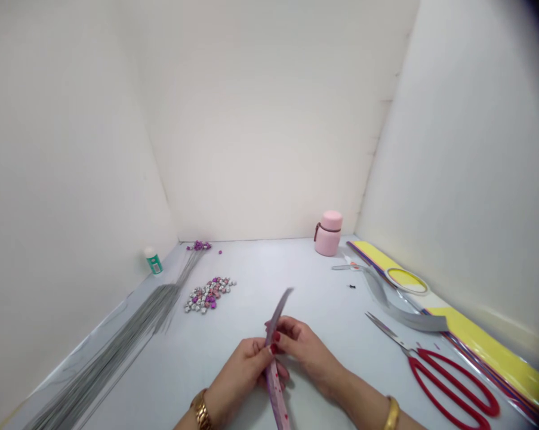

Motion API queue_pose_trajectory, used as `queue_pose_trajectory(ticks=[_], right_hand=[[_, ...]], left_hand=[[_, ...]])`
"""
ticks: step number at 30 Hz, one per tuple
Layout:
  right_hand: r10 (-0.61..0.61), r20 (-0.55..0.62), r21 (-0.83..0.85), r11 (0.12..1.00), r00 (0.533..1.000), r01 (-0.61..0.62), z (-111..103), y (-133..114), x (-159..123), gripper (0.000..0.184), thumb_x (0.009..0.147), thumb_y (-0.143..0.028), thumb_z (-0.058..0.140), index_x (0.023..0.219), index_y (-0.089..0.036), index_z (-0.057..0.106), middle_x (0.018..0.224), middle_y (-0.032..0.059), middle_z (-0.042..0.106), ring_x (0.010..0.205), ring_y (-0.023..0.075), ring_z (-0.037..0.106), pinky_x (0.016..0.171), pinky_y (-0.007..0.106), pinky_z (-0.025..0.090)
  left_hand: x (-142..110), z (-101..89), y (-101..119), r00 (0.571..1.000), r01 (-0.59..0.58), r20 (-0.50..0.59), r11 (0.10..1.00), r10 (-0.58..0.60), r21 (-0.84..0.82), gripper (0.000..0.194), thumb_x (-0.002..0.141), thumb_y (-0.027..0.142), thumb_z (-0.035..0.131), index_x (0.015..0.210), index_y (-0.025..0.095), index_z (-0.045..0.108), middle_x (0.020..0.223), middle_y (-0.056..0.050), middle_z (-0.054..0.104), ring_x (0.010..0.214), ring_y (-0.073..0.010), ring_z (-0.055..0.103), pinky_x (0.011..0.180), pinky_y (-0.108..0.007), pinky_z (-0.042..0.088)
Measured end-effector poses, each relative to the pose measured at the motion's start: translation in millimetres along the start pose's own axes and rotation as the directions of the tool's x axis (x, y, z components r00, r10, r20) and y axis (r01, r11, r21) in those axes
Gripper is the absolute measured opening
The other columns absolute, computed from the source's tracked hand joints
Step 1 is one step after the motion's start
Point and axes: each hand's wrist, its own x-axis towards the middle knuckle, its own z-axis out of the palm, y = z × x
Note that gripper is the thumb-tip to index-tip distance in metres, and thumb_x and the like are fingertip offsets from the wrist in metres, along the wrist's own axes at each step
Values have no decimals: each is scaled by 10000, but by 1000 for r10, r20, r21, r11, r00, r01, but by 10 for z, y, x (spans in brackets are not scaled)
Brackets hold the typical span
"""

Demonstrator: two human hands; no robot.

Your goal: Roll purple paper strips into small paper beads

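Near the front of the table, a long narrow paper strip, pink with small red marks and purple-grey toward its curved upper end, passes between my two hands. My left hand pinches it from the left, thumb on top. From the right, my right hand grips the same strip a little higher, thumb and fingers pressed together. The fingertips of both hands meet around it, and the exact fold there is hidden. Left of my hands lies a pile of small folded paper stars in silver, pink and purple.
At left lies a bundle of grey wires, with purple stars at its far end. A glue bottle stands behind it. To the right are red-handled scissors, grey strips, a tape roll, yellow sheets and a pink flask.
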Motion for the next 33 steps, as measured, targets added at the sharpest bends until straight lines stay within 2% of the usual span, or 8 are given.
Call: queue_pose_trajectory(ticks=[2, 4, 11, 14, 17, 23, 31, 33], right_hand=[[11, 4, 0, 1000, 1000, -11, 34, 31, 10, 289, 738, -414, 586, 741, -126, 601, 573, 3, 570, 463, 108, 509, 484, 232, 422], [13, -7, -2, 1000, 1000, -13, 43, 48, 24, 301, 747, -422, 567, 682, -128, 582, 508, -24, 518, 403, 91, 448, 426, 217, 380], [-47, -74, -80, 996, 996, 41, -17, 23, 40, 222, 739, -346, 590, 674, -136, 618, 617, -13, 562, 601, 126, 493, 587, 230, 391], [-53, -72, -113, 993, 996, 45, -13, 21, 30, 222, 741, -347, 580, 690, -137, 633, 647, 0, 590, 639, 145, 510, 605, 240, 396], [-52, -60, -126, 991, 997, 44, -3, 22, 23, 219, 756, -339, 557, 725, -138, 640, 682, 13, 613, 654, 155, 529, 609, 247, 406], [-54, -78, -136, 990, 996, 43, -6, 15, 18, 158, 736, -295, 576, 728, -145, 626, 674, 8, 602, 636, 149, 533, 596, 241, 410], [-62, -109, -153, 987, 992, 45, -35, 87, 36, 189, 717, -324, 588, 651, -148, 605, 596, -7, 579, 575, 141, 519, 559, 234, 402], [-61, -102, -148, 988, 993, 46, -36, 91, 36, 188, 722, -323, 588, 669, -144, 609, 608, -5, 582, 579, 139, 519, 564, 233, 402]], left_hand=[[28, 14, -58, 1000, -20, 12, 996, 19, 87, 324, 781, 414, 456, 714, 112, 553, 592, -51, 603, 510, -139, 548, 507, -236, 410], [45, 6, -90, 997, -59, -32, 985, 65, 160, 264, 781, 363, 461, 734, 121, 554, 623, -38, 597, 544, -141, 541, 520, -232, 399], [-35, 5, 49, 962, -173, -125, 893, 244, 416, 233, 789, 286, 438, 672, 155, 593, 640, 1, 566, 619, -145, 475, 575, -216, 340], [-54, 18, 90, 953, -153, -145, 837, 266, 525, 281, 790, 284, 414, 618, 154, 594, 552, 18, 523, 536, -132, 435, 509, -210, 308], [-37, -2, 66, 952, -117, -182, 840, 248, 530, 291, 769, 279, 435, 554, 150, 583, 469, 34, 464, 478, -120, 396, 467, -206, 276], [6, -45, -9, 947, -65, -234, 845, 220, 531, 253, 726, 282, 481, 556, 135, 596, 492, 15, 517, 496, -127, 440, 477, -202, 312], [3, -78, 41, 977, -105, -108, 862, 181, 495, 233, 724, 240, 452, 613, 138, 630, 524, 24, 545, 519, -123, 450, 497, -202, 327], [-1, -76, 38, 975, -101, -126, 866, 185, 490, 223, 715, 226, 460, 587, 140, 621, 511, 28, 534, 514, -121, 441, 496, -203, 319]])
